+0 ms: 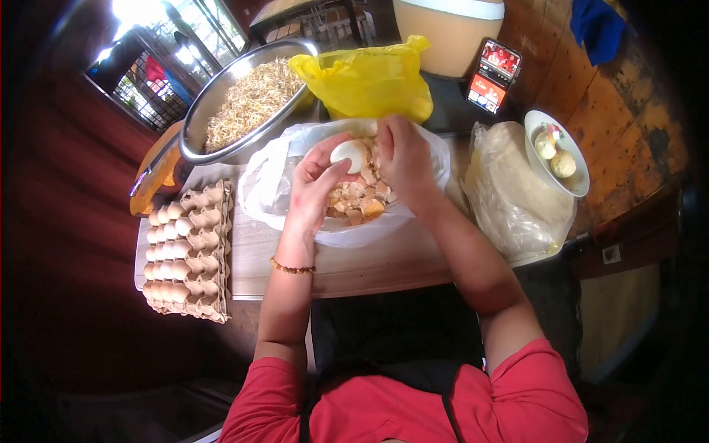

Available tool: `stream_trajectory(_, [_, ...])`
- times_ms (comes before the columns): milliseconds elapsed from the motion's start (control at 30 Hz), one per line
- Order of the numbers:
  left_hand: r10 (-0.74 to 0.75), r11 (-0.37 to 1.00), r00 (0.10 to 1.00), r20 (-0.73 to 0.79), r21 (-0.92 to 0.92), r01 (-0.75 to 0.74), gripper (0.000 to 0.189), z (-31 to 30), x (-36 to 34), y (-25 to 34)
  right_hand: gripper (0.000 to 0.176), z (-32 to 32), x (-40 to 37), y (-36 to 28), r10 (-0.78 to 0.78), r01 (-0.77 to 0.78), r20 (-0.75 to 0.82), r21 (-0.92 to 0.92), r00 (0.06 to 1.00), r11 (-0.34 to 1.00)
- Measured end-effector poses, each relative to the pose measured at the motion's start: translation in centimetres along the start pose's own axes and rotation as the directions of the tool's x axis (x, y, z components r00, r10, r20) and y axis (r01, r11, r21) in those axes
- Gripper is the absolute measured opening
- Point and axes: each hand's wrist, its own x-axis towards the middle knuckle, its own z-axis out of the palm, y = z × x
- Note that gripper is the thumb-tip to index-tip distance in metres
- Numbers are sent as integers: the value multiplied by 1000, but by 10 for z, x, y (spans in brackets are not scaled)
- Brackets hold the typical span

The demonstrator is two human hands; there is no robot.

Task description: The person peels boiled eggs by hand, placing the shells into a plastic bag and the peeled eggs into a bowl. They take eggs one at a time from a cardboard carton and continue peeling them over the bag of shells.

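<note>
A white egg point(346, 157) is held between the thumb and fingers of my left hand point(319, 177), above an open white plastic bag point(262, 181). Just right of the egg is my right hand point(405, 151), its fingers pinched together; whatever is between them is too small to make out. Broken eggshell pieces point(360, 199) lie in the bag under both hands. On the left, a carton tray point(214, 247) bears several whole eggs point(173, 251). A bowl point(577, 166) at the right holds two peeled-looking eggs point(563, 164).
A large metal basin point(193, 133) of sprouts point(255, 100) stands at the back left, beside a yellow bag point(377, 81). A clear plastic bag point(513, 199) lies under the bowl's left side. Behind it, a phone point(493, 74) leans near a large container point(447, 37).
</note>
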Motion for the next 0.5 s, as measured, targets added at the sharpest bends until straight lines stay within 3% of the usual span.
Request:
stream_trajectory(133, [40,997,999,7,-73,-39,41,-11,2,1,9,-9,7,5,46,-46,3,-47,999,998])
stream_trajectory(200, [-33,953,999,23,-299,38,39,-11,2,7,14,-12,7,8,12,22,216,-152,976,988])
stream_trajectory(233, [-32,953,999,24,-299,38,39,-11,2,7,14,-11,6,8,11,22,215,-152,977,988])
stream_trajectory(333, [-46,924,998,-38,-382,28,32,-16,3,0,19,-6,2,-2,-71,101,234,-120,970,988])
stream_trajectory(400, [-66,911,995,-69,-412,32,27,-18,5,-3,28,-4,-1,-11,-146,140,171,49,974,989])
stream_trajectory(500, [-83,931,990,-112,-363,37,27,-8,3,-1,39,-6,-7,-24,-122,115,245,42,962,992])
